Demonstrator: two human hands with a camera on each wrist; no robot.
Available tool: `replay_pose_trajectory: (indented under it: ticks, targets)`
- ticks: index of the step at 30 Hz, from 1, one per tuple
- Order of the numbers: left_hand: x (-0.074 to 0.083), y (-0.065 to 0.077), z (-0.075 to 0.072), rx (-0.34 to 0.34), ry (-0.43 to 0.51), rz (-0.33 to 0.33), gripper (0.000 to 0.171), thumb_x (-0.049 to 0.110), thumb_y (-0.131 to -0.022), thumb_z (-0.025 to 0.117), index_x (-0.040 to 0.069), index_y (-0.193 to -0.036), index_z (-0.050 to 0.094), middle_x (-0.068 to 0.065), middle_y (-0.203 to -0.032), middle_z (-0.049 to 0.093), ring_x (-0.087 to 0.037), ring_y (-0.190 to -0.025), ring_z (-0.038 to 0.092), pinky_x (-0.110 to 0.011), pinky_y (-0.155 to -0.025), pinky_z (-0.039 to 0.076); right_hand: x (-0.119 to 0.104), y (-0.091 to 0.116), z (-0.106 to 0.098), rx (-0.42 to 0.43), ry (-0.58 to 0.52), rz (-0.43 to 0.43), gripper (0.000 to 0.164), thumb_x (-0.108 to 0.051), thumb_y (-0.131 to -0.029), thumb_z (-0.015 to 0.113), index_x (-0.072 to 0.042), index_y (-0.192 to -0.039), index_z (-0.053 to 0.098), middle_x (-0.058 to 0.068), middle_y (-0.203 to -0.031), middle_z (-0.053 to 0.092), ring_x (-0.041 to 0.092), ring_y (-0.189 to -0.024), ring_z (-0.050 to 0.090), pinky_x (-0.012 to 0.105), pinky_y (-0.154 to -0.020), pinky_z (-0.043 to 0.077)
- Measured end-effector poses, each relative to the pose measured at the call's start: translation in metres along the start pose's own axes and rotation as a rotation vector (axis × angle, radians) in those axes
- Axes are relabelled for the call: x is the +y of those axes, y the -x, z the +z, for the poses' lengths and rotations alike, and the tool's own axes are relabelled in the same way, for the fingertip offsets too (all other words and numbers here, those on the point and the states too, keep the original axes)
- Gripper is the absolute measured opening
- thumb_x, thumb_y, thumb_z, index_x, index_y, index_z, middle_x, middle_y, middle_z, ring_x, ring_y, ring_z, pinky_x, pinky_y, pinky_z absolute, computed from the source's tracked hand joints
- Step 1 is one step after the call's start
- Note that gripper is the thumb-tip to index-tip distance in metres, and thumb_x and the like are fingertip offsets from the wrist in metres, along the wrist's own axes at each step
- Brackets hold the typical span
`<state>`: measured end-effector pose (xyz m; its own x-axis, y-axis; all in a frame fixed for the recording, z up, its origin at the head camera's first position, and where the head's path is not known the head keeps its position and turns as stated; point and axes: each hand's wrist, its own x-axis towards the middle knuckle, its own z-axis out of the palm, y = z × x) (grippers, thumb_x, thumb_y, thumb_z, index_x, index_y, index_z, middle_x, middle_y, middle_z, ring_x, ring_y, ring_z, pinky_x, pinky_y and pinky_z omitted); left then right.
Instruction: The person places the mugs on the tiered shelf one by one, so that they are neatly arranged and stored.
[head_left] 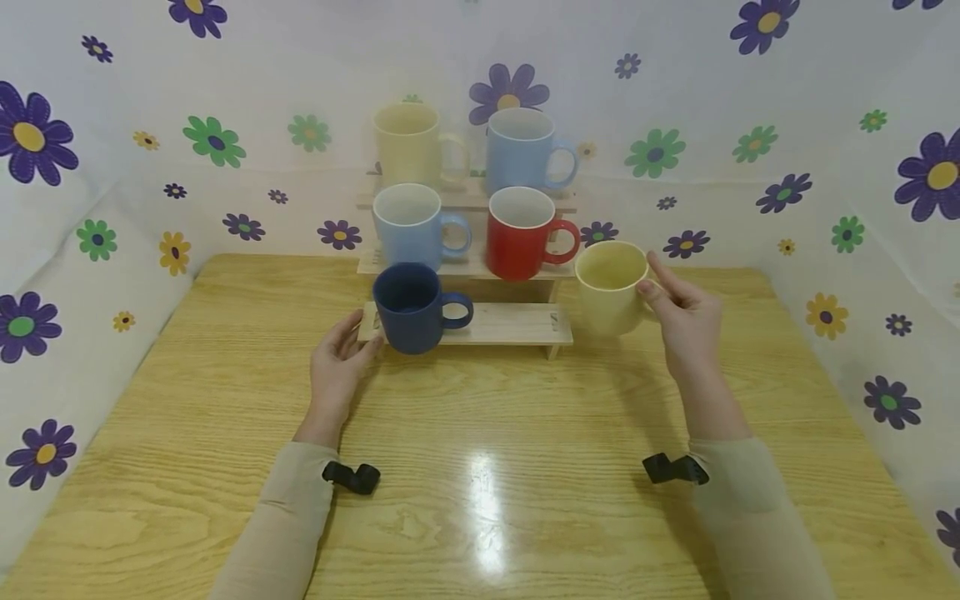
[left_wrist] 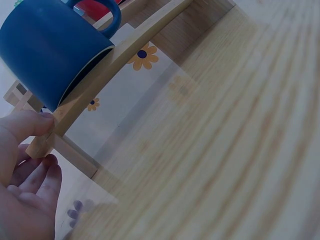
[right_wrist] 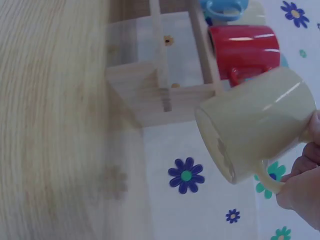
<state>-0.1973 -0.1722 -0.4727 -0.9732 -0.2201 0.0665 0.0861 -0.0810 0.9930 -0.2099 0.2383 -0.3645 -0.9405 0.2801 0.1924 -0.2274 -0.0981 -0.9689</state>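
My right hand holds a pale yellow mug by its handle, up off the table and just right of the wooden tiered rack. In the right wrist view the mug's underside shows, and the mug is apart from the rack's lower step. My left hand pinches the left end of the bottom step, thumb on top and fingers beneath. Close to that thumb, a dark blue mug stands on the bottom step, handle to the right. The right part of this step is bare.
On the middle step stand a light blue mug and a red mug. Another pale yellow mug and light blue mug are on the top step. Behind the wooden table hangs a flowered white cloth.
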Motion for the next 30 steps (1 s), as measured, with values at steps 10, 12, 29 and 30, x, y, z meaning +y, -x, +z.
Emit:
replay_pose_trajectory:
  ticks: [10,12,29,30]
  targets:
    - [0.0,0.0,0.0,-0.005,-0.015,-0.012,0.055,0.003,-0.088,0.068,0.002,-0.139,0.047,-0.018,-0.137,0.05,-0.023,-0.121,0.052,-0.017,-0.09,0.048,-0.012,0.012,0.018,-0.186,-0.097,-0.103,0.028,-0.003,-0.086,0.068,-0.008,-0.114,0.068,-0.002,-0.114,0.068,0.009,-0.102,0.058,0.015,-0.089,0.047]
    - [0.0,0.0,0.0,-0.005,-0.014,-0.012,0.056,0.003,-0.088,0.068,0.002,-0.139,0.047,-0.018,-0.137,0.05,-0.024,-0.122,0.051,-0.017,-0.091,0.048,-0.009,0.013,0.025,-0.224,-0.16,-0.109,0.027,-0.002,-0.086,0.067,-0.008,-0.113,0.069,-0.002,-0.115,0.067,0.009,-0.105,0.057,0.015,-0.089,0.047]
    - [0.001,-0.001,-0.001,-0.016,0.017,-0.027,0.056,-0.001,-0.088,0.067,0.001,-0.139,0.046,-0.018,-0.138,0.048,-0.028,-0.125,0.048,-0.017,-0.091,0.048,0.039,0.012,0.072,-0.287,-0.313,-0.107,0.022,-0.004,-0.083,0.07,-0.017,-0.1,0.076,-0.001,-0.106,0.071,0.012,-0.108,0.059,0.016,-0.086,0.049]
    - [0.0,-0.001,-0.001,-0.016,0.017,-0.028,0.056,-0.001,-0.088,0.067,0.0,-0.14,0.046,-0.018,-0.138,0.048,-0.028,-0.126,0.048,-0.017,-0.091,0.048,0.042,0.012,0.074,-0.289,-0.314,-0.113,0.022,-0.003,-0.083,0.07,-0.016,-0.1,0.076,0.0,-0.106,0.071,0.014,-0.111,0.059,0.018,-0.089,0.049]
